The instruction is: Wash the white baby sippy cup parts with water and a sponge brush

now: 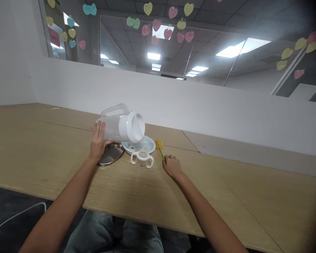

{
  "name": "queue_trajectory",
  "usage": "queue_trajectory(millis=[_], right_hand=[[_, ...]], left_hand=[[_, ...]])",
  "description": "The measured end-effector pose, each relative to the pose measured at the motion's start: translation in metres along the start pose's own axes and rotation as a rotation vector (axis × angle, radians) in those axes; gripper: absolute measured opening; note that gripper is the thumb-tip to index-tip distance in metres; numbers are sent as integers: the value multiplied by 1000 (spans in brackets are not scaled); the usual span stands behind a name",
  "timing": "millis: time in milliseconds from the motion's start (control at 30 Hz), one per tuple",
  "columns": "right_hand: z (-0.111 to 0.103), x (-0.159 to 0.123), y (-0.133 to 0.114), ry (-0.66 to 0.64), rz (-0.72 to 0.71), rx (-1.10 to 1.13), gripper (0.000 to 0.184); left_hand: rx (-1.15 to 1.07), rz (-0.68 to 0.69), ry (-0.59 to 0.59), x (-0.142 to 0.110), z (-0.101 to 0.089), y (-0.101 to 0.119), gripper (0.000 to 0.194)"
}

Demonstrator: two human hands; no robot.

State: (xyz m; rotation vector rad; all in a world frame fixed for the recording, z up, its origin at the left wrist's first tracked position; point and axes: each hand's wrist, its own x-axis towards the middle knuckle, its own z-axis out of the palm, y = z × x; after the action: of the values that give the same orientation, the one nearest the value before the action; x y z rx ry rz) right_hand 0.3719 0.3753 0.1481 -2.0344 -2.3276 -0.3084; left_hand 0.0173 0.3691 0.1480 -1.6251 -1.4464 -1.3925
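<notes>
My left hand (98,140) is wrapped around the body of a clear plastic pitcher (109,128), which is tipped onto its side with its white lid toward the right. Below the lid lies a pale bowl (150,144) with a small ring-shaped piece in it. A round metal tray (111,154) is under the pitcher, near my left wrist. In front of the bowl stands a clear baby bottle (142,160) with two white handles and no teat on top. My right hand (173,166) has its fingers closed at the green handle of a yellow sponge brush (159,144).
The wooden table (226,182) runs to a white wall (173,102) at the back. Above the wall is a window with heart-shaped paper notes (173,12). A white cable (21,211) hangs below the table edge at left.
</notes>
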Motion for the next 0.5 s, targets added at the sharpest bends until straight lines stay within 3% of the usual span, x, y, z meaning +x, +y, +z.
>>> queue_trajectory(millis=[233, 367, 500], right_hand=[[1, 1, -1, 10, -4, 0, 36], [2, 1, -1, 11, -2, -3, 36], [1, 1, -1, 13, -2, -8, 36]], left_hand=[[-31, 28, 41, -2, -1, -1, 88], [-42, -67, 73, 0, -5, 2, 88], [-53, -245, 115, 2, -6, 4, 96]])
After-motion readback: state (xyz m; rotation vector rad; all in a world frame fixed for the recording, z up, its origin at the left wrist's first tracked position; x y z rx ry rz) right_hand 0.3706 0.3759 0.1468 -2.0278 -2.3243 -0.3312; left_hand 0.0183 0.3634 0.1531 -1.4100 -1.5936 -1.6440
